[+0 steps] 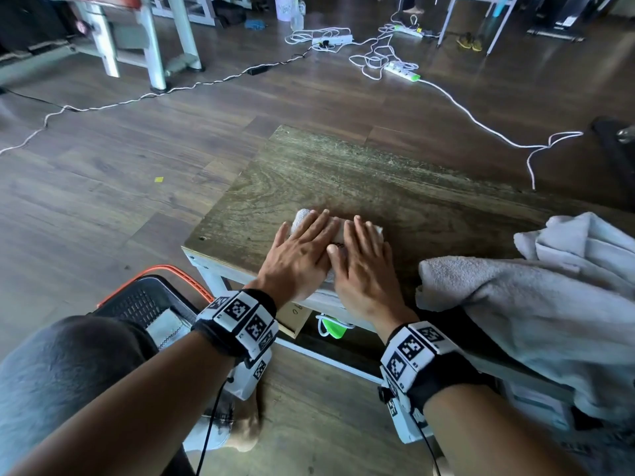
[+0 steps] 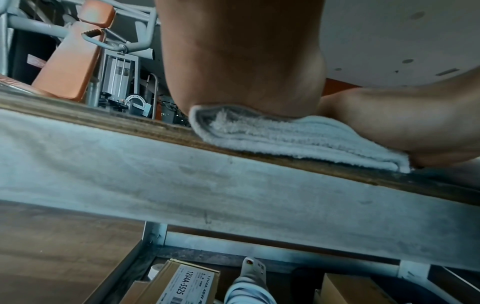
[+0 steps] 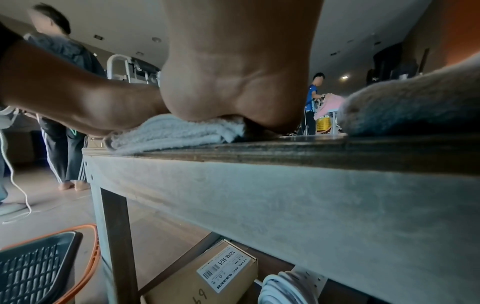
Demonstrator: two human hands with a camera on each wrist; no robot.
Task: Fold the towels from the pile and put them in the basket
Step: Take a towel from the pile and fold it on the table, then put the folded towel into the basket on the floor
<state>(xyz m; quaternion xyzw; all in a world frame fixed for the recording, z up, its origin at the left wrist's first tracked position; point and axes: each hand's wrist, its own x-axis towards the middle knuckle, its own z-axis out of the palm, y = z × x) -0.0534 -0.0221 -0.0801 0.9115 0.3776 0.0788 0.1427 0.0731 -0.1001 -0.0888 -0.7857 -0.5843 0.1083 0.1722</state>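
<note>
A small folded white towel [image 1: 303, 215] lies near the front edge of the wooden table [image 1: 330, 173]. My left hand [image 1: 302, 245] and right hand [image 1: 360, 255] press flat on it side by side, fingers straight, covering most of it. The left wrist view shows the folded towel [image 2: 298, 139] in layers under the heel of my palm. In the right wrist view the towel [image 3: 176, 131] lies the same way under my palm. The pile of white towels [image 1: 536, 290] sits on the table's right end. A dark basket [image 1: 144, 300] with an orange rim stands on the floor at left, with a folded towel [image 1: 168, 329] inside.
Cardboard boxes [image 3: 207, 273] and a coiled white cable [image 3: 283, 288] lie on the shelf under the table. White cables and power strips [image 1: 402, 68] trail across the wooden floor beyond. My knee [image 1: 68, 365] is at lower left. People stand in the background [image 3: 59, 102].
</note>
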